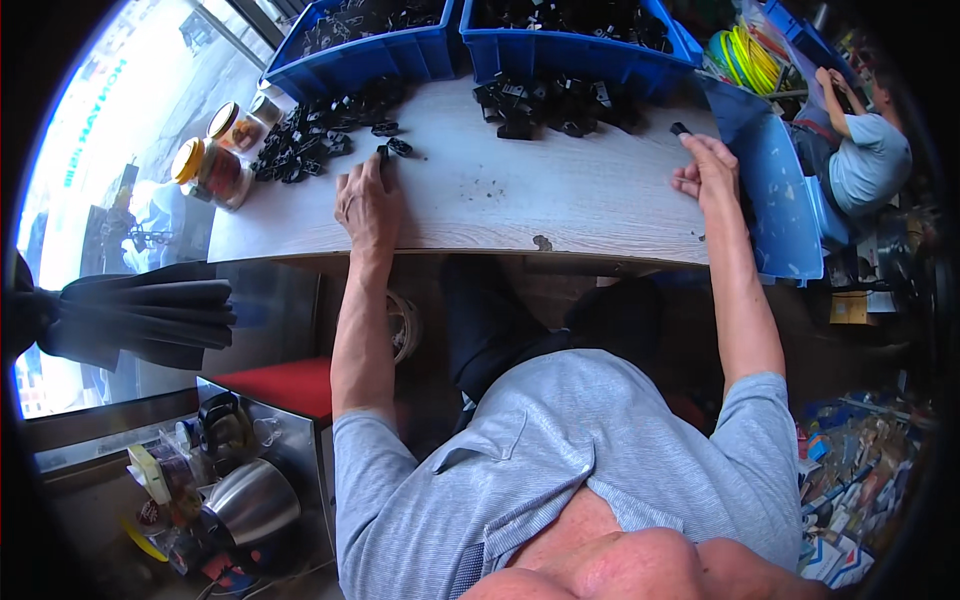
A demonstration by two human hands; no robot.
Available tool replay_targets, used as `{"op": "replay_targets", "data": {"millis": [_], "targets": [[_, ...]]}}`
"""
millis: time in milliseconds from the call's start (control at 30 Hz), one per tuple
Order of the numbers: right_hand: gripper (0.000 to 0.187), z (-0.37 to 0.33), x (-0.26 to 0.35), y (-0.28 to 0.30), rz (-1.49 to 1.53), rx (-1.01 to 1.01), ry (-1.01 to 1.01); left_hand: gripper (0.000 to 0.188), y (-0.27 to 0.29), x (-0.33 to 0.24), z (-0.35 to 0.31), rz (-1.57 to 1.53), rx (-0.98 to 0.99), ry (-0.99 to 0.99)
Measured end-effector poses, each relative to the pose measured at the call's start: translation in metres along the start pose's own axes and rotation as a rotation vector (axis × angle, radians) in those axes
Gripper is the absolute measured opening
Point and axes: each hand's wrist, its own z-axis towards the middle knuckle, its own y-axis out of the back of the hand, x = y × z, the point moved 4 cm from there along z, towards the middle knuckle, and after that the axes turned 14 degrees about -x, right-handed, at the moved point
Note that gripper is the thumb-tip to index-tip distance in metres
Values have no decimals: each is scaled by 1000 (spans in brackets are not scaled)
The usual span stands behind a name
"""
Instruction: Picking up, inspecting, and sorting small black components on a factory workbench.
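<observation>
Grey shirt (600, 410) nearest; blue bins (575, 55) hold black parts (555, 17); left grip (368, 208) pinches one piece (383, 153), right grip (711, 168) another piece (680, 128).

Two part piles (305, 138) lie on the table (450, 215); bins (365, 62) behind them; jars (222, 178) left.

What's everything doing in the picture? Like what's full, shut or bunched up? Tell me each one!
Left hand: fingertips at a small black part; grip unclear
Right hand: pinching another black part
Left blue bin: filled with black parts
Right blue bin: filled with black parts
Yellow-lidded jar: lid on
Dark curtain: bunched together
Yellow hose: coiled
Tabletop: front edge chipped
</observation>
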Motion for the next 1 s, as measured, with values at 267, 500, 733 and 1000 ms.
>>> {"op": "replay_targets", "data": {"millis": [267, 500, 733, 1000], "targets": [[39, -20, -1, -34, -113, 61, -20, 21, 4, -31, -5, -79, 13, -54], [55, -46, 12, -103, -488, 164, 9, 20, 8, -69, -24, -203, 34, -107], [46, -45, 23, -134, -749, 131, 118, 27, 13, -75, -25, -255, 41, -140], [38, -47, 12, -112, -482, 244, 26, 29, 13, -70, -27, -339, 17, -128]]}}
